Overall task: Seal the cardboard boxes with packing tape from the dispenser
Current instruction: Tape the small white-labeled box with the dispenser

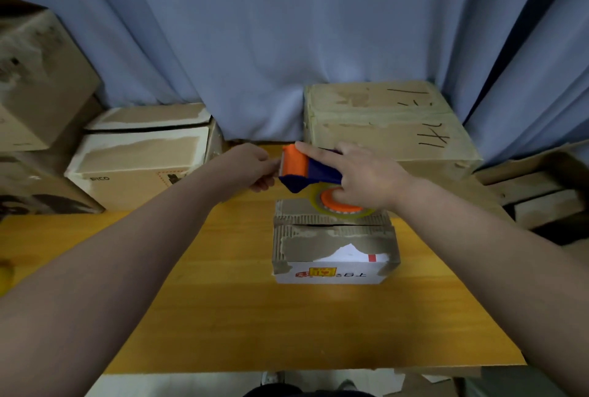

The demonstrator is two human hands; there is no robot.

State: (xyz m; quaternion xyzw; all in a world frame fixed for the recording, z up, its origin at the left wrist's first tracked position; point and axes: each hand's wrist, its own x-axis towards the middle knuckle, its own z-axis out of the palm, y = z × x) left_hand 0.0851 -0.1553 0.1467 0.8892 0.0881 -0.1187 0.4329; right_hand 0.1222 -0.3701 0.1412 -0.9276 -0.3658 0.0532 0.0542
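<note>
Far left of the L fingers (265, 185), well apart from them, brown cardboard boxes (38, 77) are stacked at the frame edge. A white-topped box (140, 157) sits closer, just left of the L wrist, its top flaps not lying flat. Both are at the back of the yellow-wood desk (223, 301), w/ a blue curtain (255, 30) hanging behind.

L hand (251, 167): fingers curled, tips right up against the orange front end of the tape dispenser (306, 170). Can't tell whether they pinch tape, plastic or nothing (that spot is smeared).

The dispenser lies between the two hands, orange nose pointing left, navy body behind it. Its tape roll (338, 208) w/ orange hub hangs just under the R fingers (307, 148).

R hand (366, 176): grips the dispenser from above. Index finger is laid straight along the top toward the orange nose; the other fingers wrap down over body & roll.

Below the R fingers and nearer the camera, the small box (331, 243) stands on the desk, flaps closed w/ a dark seam across the top, paper skin torn, white label side facing front. The roll overlaps its far edge; touching or not, can't tell.

Behind the R fingers is a big taped box (392, 122) w/ black pen marks. Further right of them, more cardboard (541, 189) sits at the desk's edge.
</note>
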